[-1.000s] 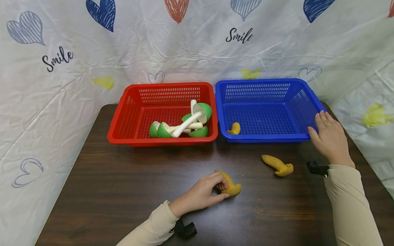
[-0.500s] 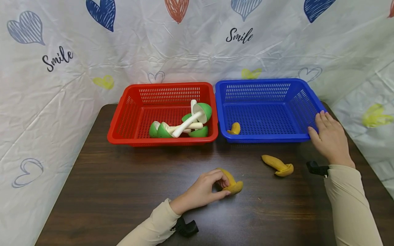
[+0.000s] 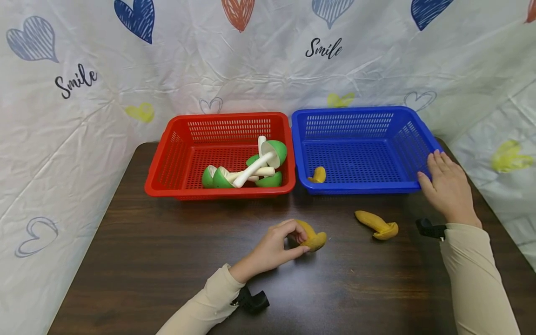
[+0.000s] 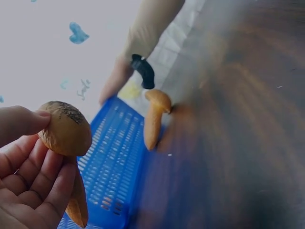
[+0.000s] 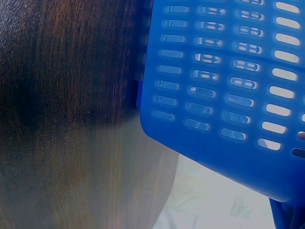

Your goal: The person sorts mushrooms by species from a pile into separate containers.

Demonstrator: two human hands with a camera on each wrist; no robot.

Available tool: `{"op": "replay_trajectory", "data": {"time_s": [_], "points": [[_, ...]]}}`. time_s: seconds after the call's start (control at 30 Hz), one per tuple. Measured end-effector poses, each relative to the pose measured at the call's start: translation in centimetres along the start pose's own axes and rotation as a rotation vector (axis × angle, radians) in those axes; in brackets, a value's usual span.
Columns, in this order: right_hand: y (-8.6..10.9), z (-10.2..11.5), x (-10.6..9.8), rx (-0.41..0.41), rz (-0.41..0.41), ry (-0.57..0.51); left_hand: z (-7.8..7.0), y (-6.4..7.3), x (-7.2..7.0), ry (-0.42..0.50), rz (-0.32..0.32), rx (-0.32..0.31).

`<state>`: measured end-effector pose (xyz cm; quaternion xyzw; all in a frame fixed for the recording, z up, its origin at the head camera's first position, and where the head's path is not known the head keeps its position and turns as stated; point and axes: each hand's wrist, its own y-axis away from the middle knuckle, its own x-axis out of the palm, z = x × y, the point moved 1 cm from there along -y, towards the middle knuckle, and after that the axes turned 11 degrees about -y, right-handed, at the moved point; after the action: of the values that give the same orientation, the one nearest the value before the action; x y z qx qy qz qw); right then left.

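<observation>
My left hand pinches a yellow-brown toy mushroom between thumb and fingers, over the middle of the table. Close up in the left wrist view, the thumb lies on the cap of this mushroom, beside a dark rough patch; its stem points down. The right hand rests with straight fingers on the right rim of the blue basket. A similar yellow mushroom lies on the table in front of that basket. Inside it, at the near left corner, is another small yellow mushroom, partly hidden by the wall.
To the left of the blue basket stands a red basket, their rims side by side. It holds several green-capped, white-stemmed mushrooms. The dark wooden table ends behind the baskets at a white printed cloth.
The left hand has moved slightly away from the body with the yellow mushroom, whose cap has turned a little. The right hand stays on the basket rim.
</observation>
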<state>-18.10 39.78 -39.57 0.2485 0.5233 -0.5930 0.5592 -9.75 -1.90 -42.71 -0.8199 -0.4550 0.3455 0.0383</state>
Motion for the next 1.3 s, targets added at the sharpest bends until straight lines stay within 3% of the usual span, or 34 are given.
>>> {"op": "replay_trajectory", "data": {"time_s": [0.23,0.5,0.7,0.8,1.3], "points": [[0.0,0.0,0.0,0.004,0.002,0.005,-0.1,-1.6,-0.4,0.032,-0.089,0.002],[0.1,0.1,0.1,0.003,0.004,0.004,-0.4,-3.3,-0.5,0.045,-0.138,0.009],[0.1,0.0,-0.1,0.0,-0.008,0.006,-0.3,-4.5,-1.1,0.027,-0.198,-0.012],[0.1,-0.1,0.0,0.003,-0.004,0.004,-0.2,-5.1,-1.5,0.06,-0.223,-0.025],[-0.1,0.2,-0.1,-0.001,0.006,0.019,-0.6,-7.6,-2.6,0.194,-0.223,-0.061]]}}
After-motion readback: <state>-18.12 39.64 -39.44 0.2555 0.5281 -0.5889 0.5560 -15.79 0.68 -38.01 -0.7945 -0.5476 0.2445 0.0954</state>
